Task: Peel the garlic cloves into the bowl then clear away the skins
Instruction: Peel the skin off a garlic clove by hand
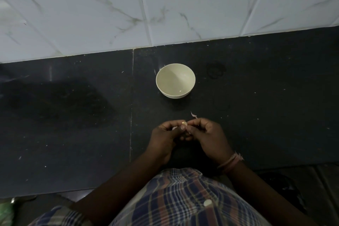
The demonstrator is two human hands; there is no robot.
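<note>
Centrally, low in frame: left hand and right hand meet over dark worktop, both pinching one garlic clove between fingertips. Cream bowl just above hands, apart from them. Loose skin scrap on worktop between bowl and right hand. Thread bracelet on right wrist.

I am seeing the bowl showing cream | counter reading near-black, flecked with pale specks | wall tiles showing white with grey marble veins | shirt showing navy, rust and cream plaid (button white) | skin scrap looking pale pinkish | wrist thread glowing pink.
</note>
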